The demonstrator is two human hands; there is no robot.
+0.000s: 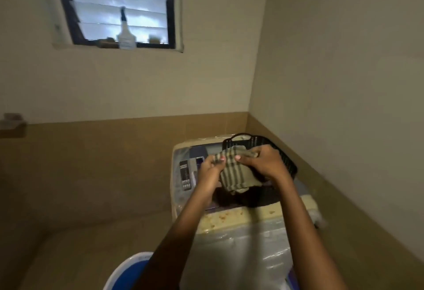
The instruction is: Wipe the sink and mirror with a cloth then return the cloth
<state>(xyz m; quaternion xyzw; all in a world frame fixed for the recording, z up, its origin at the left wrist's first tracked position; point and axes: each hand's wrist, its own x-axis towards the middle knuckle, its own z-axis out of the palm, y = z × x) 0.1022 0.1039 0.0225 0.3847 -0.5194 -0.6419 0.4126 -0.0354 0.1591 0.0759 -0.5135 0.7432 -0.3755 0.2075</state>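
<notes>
Centrally, both hands pinch the beige-and-dark striped cloth (234,170) by its upper edge: left hand (210,168), right hand (263,163); it hangs lengthwise toward the frame's bottom.

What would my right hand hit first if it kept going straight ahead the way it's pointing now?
Probably the black basket. The right hand, gripping the striped cloth together with the left hand, points forward over the washing machine, though depth is hard to judge.
</notes>
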